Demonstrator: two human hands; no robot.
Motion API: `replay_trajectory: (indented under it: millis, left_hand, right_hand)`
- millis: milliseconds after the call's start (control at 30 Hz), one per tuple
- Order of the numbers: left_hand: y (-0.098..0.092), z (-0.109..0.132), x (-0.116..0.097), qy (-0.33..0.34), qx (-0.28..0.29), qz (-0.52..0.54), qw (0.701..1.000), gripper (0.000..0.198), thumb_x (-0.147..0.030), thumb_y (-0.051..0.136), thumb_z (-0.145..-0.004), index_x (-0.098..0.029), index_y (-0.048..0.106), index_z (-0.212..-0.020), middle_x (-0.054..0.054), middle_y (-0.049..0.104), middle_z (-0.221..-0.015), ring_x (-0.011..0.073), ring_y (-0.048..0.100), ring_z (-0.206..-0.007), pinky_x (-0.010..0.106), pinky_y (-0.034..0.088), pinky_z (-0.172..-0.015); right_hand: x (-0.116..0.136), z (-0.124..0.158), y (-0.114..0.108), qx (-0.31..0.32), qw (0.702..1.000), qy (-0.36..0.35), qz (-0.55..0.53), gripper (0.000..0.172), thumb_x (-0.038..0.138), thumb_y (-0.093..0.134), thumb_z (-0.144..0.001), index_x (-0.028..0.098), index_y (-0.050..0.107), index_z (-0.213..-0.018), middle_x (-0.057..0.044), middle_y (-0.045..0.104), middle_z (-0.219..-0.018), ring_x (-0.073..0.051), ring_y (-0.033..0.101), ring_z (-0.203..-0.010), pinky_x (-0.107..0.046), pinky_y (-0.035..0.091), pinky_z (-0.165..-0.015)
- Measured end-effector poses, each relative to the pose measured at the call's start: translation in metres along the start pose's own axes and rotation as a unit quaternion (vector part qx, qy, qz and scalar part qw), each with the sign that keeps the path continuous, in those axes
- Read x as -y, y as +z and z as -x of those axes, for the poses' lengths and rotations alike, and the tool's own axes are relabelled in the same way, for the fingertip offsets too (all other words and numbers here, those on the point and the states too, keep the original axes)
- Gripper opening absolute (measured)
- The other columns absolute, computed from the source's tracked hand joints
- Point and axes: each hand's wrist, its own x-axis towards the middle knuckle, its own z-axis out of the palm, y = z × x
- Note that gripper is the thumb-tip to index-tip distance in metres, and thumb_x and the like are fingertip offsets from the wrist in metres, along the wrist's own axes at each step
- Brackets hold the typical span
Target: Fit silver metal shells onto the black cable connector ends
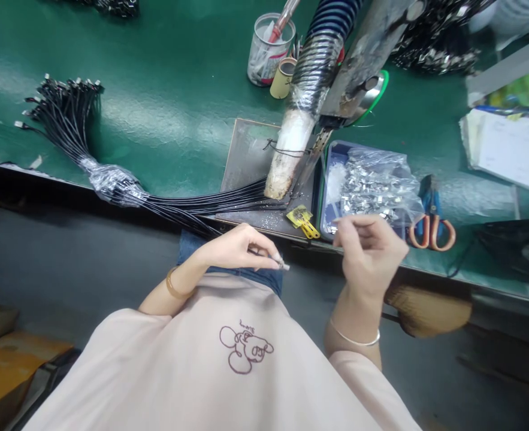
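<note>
My left hand (pixel 241 246) is closed in a pinch just below the bench edge, gripping the metal tip of a black cable (pixel 284 263). That cable belongs to a bundle of black cables (pixel 111 182) wrapped in clear film, which fans out across the green bench to the left. My right hand (pixel 368 248) is curled with fingertips pinched at its upper left; whatever it holds is too small to name. It hovers in front of a blue tray (pixel 331 157) holding a clear bag of small metal shells (pixel 372 185).
A metal plate (pixel 246 161) lies under a film-wrapped hose nozzle (pixel 298 140) and a mounted tool. Orange-handled scissors (pixel 431 224) lie right of the tray. A plastic cup (pixel 268 51) with tools stands behind. Papers (pixel 507 143) sit far right. A yellow clip (pixel 304 220) rests on the plate's edge.
</note>
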Motion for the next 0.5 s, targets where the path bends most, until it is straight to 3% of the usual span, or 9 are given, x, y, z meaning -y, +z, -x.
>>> replay_trajectory:
  millis: [67, 133, 300, 500]
  left_hand:
    - [-0.003, 0.001, 0.0, -0.006, 0.055, 0.002, 0.998, 0.02, -0.031, 0.076, -0.08, -0.012, 0.081, -0.081, 0.008, 0.073, -0.066, 0.01, 0.057, -0.053, 0.02, 0.046, -0.053]
    - [-0.005, 0.0, 0.0, -0.01, 0.059, 0.018, 0.998, 0.022, -0.033, 0.077, -0.079, -0.012, 0.081, -0.08, 0.007, 0.071, -0.062, 0.0091, 0.054, -0.051, 0.02, 0.044, -0.052]
    - [-0.004, -0.007, -0.004, -0.023, -0.041, 0.101, 0.994, 0.029, -0.039, 0.082, -0.073, -0.01, 0.076, -0.072, 0.002, 0.062, -0.056, 0.0065, 0.046, -0.048, 0.02, 0.039, -0.048]
    - [0.006, -0.016, 0.003, -0.025, -0.184, 0.15, 0.971, 0.028, -0.037, 0.08, -0.068, -0.012, 0.068, -0.071, -0.004, 0.053, -0.055, 0.005, 0.043, -0.05, 0.019, 0.033, -0.049]
  right_hand:
    - [-0.017, -0.018, -0.006, 0.003, 0.995, -0.004, 0.095, 0.021, 0.038, 0.066, -0.085, 0.021, 0.066, -0.073, 0.002, 0.061, -0.058, -0.012, 0.048, -0.047, -0.028, 0.038, -0.05]
    - [-0.035, -0.035, -0.007, 0.04, 0.986, -0.019, 0.162, 0.018, 0.037, 0.068, -0.081, 0.021, 0.068, -0.073, -0.001, 0.068, -0.067, -0.014, 0.052, -0.052, -0.03, 0.04, -0.056]
    - [-0.059, -0.052, -0.005, 0.123, 0.972, -0.037, 0.196, 0.02, 0.038, 0.066, -0.083, 0.021, 0.067, -0.072, -0.002, 0.069, -0.07, -0.015, 0.05, -0.052, -0.031, 0.039, -0.059]
    - [-0.054, -0.039, -0.012, 0.072, 0.971, -0.053, 0.22, 0.024, 0.04, 0.064, -0.085, 0.022, 0.064, -0.07, 0.0, 0.06, -0.06, -0.014, 0.043, -0.05, -0.031, 0.032, -0.054]
